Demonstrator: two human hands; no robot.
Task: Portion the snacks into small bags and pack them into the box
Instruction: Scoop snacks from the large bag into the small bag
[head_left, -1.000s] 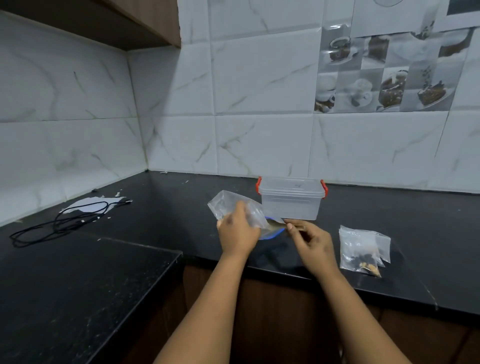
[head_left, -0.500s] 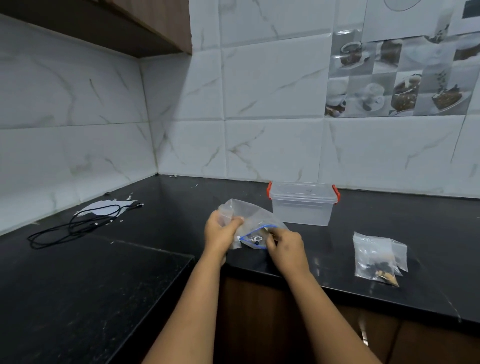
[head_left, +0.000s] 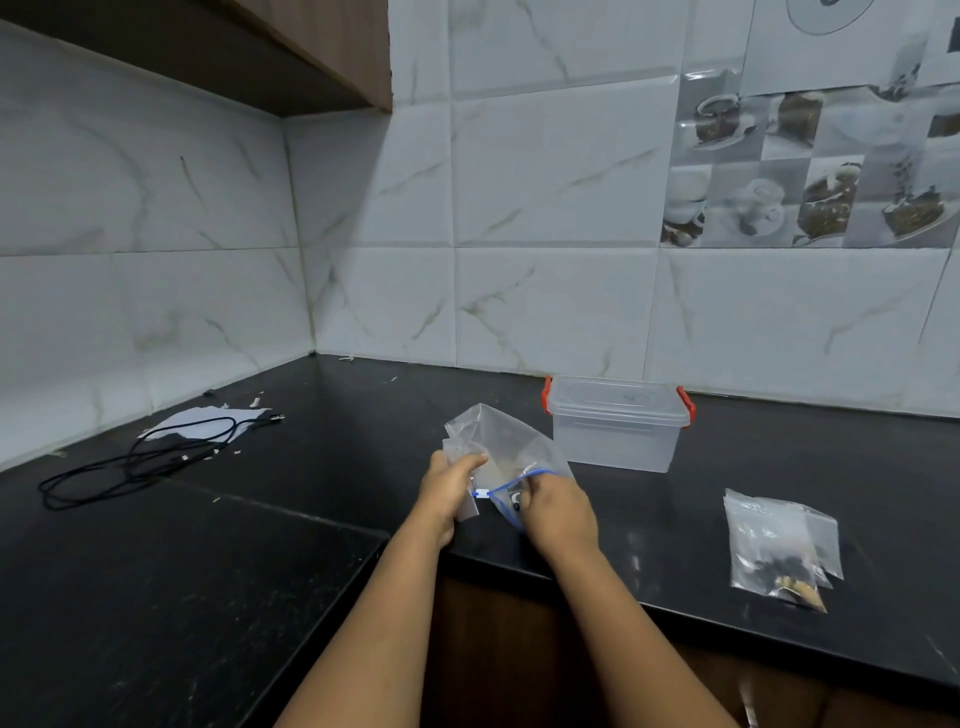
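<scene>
I hold a clear zip bag (head_left: 501, 441) with a blue zipper edge above the black counter's front edge. My left hand (head_left: 449, 486) grips its left side near the white slider. My right hand (head_left: 558, 512) pinches the blue-edged mouth on the right. Behind the bag stands a clear plastic box (head_left: 615, 434) with its lid on and red clips at both ends. To the right lie small clear bags (head_left: 779, 545) stacked on the counter, with dark and tan snack pieces in the lower end.
A black cable (head_left: 140, 462) lies coiled on the left counter, partly over a white paper (head_left: 200, 418). Tiled walls close the back and left. A wooden cabinet hangs at upper left. The counter (head_left: 701, 605) drops off at its front edge.
My right hand moved from the counter beside the box to the bag's blue mouth and took hold of it. The bag came closer to me. The camera view tilted a little.
</scene>
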